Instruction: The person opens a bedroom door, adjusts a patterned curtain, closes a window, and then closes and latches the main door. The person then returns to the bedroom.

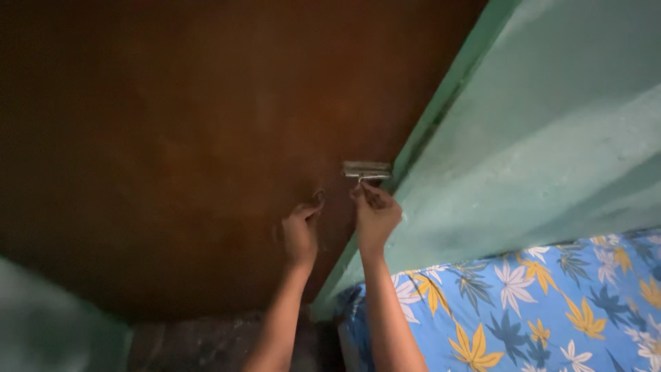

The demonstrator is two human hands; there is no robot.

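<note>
Door bolt: the small metal sliding latch (pixel 366 170) sits at the right edge of the brown door (pixel 172 138), just beside the green door frame (pixel 441 103).
My right hand: my right hand (pixel 375 215) reaches up to the bolt, fingertips pinched together on its lower handle, touching it.
My left hand: my left hand (pixel 300 231) is curled against the door face, fingers hooked round a small ring or pull (pixel 319 196); it is too dim to tell whether I grip it fully.
Step in hand: I judge I am working the bolt with one hand and steadying the door with the other.
Next move: it seems to call for a firm sideways slide of the bolt, with the door kept in line so the metal does not bind.
Materials: the door is flat, matt and dark brown, with faint scuffs; the bolt is dull grey metal, short and boxy.
Surroundings: the wall (pixel 551 138) is pale green painted plaster, rough in places; a blue cloth (pixel 537 303) with yellow and white leaf shapes lies low on the right.
</note>
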